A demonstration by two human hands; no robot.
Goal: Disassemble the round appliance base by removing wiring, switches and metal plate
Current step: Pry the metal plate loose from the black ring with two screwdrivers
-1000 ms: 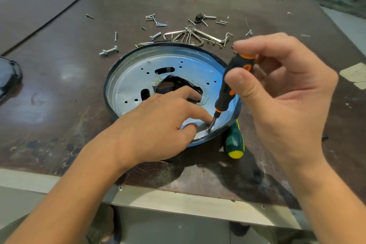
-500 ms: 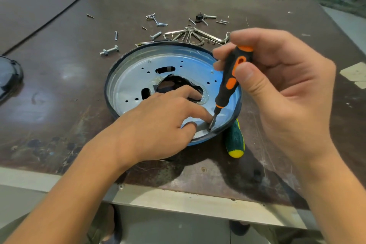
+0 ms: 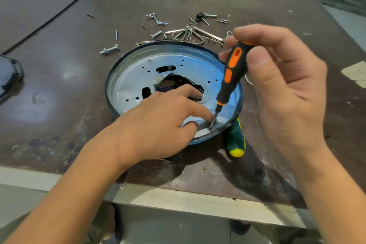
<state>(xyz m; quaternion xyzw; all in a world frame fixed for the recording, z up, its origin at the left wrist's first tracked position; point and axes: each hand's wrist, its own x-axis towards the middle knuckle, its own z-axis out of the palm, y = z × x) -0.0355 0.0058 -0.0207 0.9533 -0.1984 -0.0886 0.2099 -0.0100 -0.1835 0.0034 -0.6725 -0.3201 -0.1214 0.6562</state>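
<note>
1. Orange-and-black, the screwdriver (image 3: 230,77) stands nearly upright, pinched between the thumb and fingertips of my right hand (image 3: 283,89), which curl round the top of its handle.
2. Its tip comes down just past my left fingertips, on a small screw (image 3: 210,128) at the near edge of the metal plate (image 3: 134,85).
3. My left hand (image 3: 158,123) lies flat on that plate with the fingers spread and fairly straight, gripping nothing. One finger reaches to the edge of the ragged central hole (image 3: 174,83), another points at the screwdriver tip, and the thumb rests by the near rim.
4. The round base (image 3: 108,85) sits on the table (image 3: 59,65) directly under both hands, its dark rim ringing the plate. The plate is still seated inside it.
5. Just below my right palm, a second screwdriver with a green and yellow handle (image 3: 236,140) lies on the table, partly tucked under the base's near-right rim.
6. Beyond my fingertips, past the far rim, lie loose screws (image 3: 156,19), a bolt (image 3: 110,49) and a bunch of hex keys (image 3: 190,34).
7. Well off to the left of my left wrist, a dark curved object (image 3: 10,77) shows at the table's edge. I cannot tell what it is.
</note>
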